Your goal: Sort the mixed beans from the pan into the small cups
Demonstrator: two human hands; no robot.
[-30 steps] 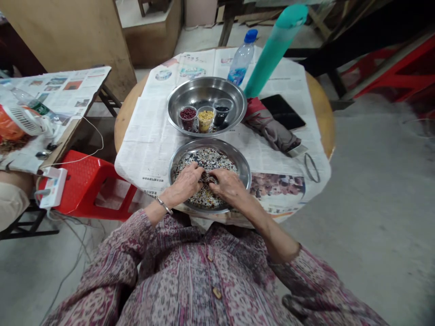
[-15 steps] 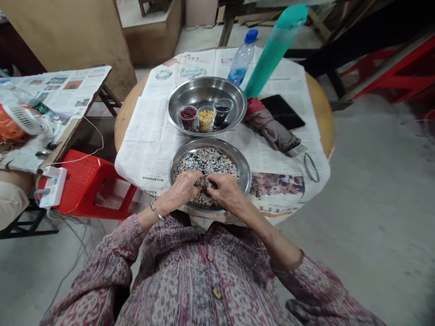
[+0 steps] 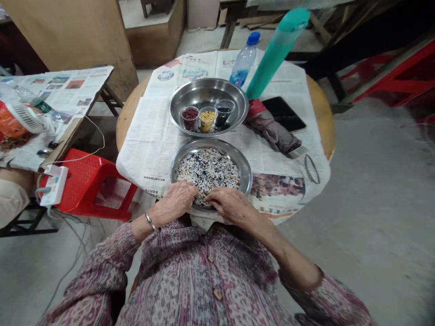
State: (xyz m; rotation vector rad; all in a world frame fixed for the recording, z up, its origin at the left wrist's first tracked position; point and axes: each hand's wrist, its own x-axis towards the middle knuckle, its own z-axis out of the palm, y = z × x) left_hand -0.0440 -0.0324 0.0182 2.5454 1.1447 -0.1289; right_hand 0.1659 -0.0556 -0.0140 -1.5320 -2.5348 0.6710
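A shallow steel basin (image 3: 247, 168) in front of me holds mixed white, black and yellow grains (image 3: 209, 166). My left hand (image 3: 177, 200), with a bracelet at the wrist, is at the basin's near left rim, its fingers curled. My right hand (image 3: 230, 202) rests over the near right part, fingertips pinched together at the grains. Whatever either hand has between its fingers is hidden. Behind stands a larger steel basin (image 3: 176, 103) with three clear cups: dark red beans (image 3: 189, 113), yellow grains (image 3: 207, 117) and black grains (image 3: 223, 110).
Newspaper (image 3: 142, 131) covers the round table. A water bottle (image 3: 244, 61), a teal cylinder (image 3: 277, 54), a folded umbrella (image 3: 272, 131), a dark tablet (image 3: 284, 113) and a loop (image 3: 311, 168) lie or stand around the basins. A red stool (image 3: 84, 181) is at left.
Both hands have drawn back toward me and a little apart, the left one to the near left rim. More of the grains' surface now shows.
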